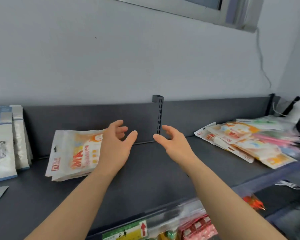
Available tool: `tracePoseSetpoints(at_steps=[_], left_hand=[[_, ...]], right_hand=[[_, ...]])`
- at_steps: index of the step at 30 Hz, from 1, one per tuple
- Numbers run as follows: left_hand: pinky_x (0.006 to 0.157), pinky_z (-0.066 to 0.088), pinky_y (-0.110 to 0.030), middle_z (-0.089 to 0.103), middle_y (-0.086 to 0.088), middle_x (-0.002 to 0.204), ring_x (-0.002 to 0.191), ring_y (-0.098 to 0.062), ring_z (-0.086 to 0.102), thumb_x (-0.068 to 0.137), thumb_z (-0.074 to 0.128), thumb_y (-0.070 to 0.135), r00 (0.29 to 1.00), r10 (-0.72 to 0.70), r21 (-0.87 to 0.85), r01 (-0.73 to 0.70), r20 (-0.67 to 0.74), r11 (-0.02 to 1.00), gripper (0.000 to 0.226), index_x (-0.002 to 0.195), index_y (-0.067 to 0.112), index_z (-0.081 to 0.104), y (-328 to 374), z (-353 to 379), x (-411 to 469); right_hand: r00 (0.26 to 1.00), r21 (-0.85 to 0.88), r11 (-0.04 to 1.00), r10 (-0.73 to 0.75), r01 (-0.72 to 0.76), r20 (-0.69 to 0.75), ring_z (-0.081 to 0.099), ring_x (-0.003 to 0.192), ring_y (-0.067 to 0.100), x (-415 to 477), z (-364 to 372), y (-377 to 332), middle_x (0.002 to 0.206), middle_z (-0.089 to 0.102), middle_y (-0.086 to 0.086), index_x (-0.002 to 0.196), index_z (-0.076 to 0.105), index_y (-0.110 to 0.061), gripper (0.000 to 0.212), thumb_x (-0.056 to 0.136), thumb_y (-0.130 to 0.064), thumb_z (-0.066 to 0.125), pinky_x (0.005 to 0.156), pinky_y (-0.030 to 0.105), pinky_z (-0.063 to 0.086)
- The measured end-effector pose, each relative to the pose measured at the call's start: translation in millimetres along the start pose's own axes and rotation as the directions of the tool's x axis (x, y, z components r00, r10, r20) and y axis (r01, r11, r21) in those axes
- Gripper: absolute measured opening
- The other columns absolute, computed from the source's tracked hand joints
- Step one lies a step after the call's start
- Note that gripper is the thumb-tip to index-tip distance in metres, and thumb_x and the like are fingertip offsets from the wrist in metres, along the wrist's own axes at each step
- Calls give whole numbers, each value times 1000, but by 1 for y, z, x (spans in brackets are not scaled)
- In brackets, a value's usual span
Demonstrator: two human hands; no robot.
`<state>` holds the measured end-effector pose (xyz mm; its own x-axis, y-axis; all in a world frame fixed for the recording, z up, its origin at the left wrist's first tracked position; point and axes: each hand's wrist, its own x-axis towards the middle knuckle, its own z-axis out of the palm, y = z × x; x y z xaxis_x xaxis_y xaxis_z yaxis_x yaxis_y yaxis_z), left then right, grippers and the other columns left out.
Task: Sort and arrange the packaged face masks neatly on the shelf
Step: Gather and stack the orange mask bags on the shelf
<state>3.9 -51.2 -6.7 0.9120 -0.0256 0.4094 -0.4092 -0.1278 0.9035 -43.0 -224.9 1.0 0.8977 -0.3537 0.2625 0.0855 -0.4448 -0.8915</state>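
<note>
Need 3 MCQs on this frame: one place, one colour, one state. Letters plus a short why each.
1. Where does the messy pile of packs lie?
A. at the right end of the shelf
B. at the left end
C. on the window sill

2. What colour is the shelf?
A. white
B. dark grey
C. red

3. How are the left hand and the right hand?
A. both grip packs
B. only the left grips a pack
C. both open, holding nothing

Key:
1 A: the messy pile sprawls to the right of the right hand.
2 B: the bare board between the hands is dark grey.
3 C: the fingers of both hands are spread, with nothing in them.
</note>
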Motion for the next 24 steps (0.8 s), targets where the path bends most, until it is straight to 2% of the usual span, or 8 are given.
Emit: tracePoseSetpoints(at_steps=[2,6,11,13,14,19,22,24], left_hand=[[73,46,-12,61,15,113,104,-4,60,88,69,33,994,-51,-28,54,92,998,49,132,29,49,5,33,-3],[99,49,-40,63,13,111,107,-12,61,88,66,37,954,-142,-14,151,265,988,55,138,25,46,15,106,-8],[92,55,-38,64,9,106,94,-12,68,87,67,34,891,-247,8,264,381,964,52,134,21,48,26,214,-11],[88,58,-37,66,5,104,89,-13,67,86,69,29,863,-299,11,322,408,947,38,120,20,56,35,264,-10],[86,59,-37,66,2,102,87,-13,66,86,71,27,848,-325,5,356,419,934,35,117,18,57,38,284,-8],[78,59,-31,61,-8,116,96,-20,67,89,69,26,809,-444,74,452,384,889,65,144,7,38,48,372,8],[78,60,-36,63,-8,103,90,-22,66,90,68,24,791,-503,138,487,348,862,34,115,8,51,40,404,11],[81,60,-40,66,-8,100,92,-25,67,89,69,24,798,-515,169,487,313,857,26,106,8,57,35,416,12]], right_hand=[[999,-64,998,-6,3,-52,42,130,6,5,-34,12,145,45,-8,139,46,-31,55,88,-46,61,102,31,42],[992,-138,990,25,-41,-120,48,115,6,24,-112,42,135,50,-11,136,50,-31,49,90,-47,55,88,24,34],[979,-237,968,32,-81,-202,47,127,15,65,-218,93,141,50,-4,136,52,-21,43,97,-36,46,102,32,39],[978,-296,949,48,-107,-201,48,127,19,86,-264,114,143,49,0,138,51,-18,43,99,-33,45,101,33,41],[979,-329,936,60,-122,-193,48,127,21,96,-282,123,144,48,2,139,50,-17,43,99,-32,45,100,33,41],[991,-450,884,93,-128,-99,49,125,28,149,-348,160,140,52,8,136,52,-9,41,101,-27,42,103,39,41],[992,-436,892,121,-122,-31,55,114,33,175,-357,176,120,62,13,117,62,-4,34,100,-23,41,88,35,43],[988,-416,900,151,-130,19,57,109,35,186,-355,182,114,63,19,114,64,-2,35,100,-24,41,83,33,43]])
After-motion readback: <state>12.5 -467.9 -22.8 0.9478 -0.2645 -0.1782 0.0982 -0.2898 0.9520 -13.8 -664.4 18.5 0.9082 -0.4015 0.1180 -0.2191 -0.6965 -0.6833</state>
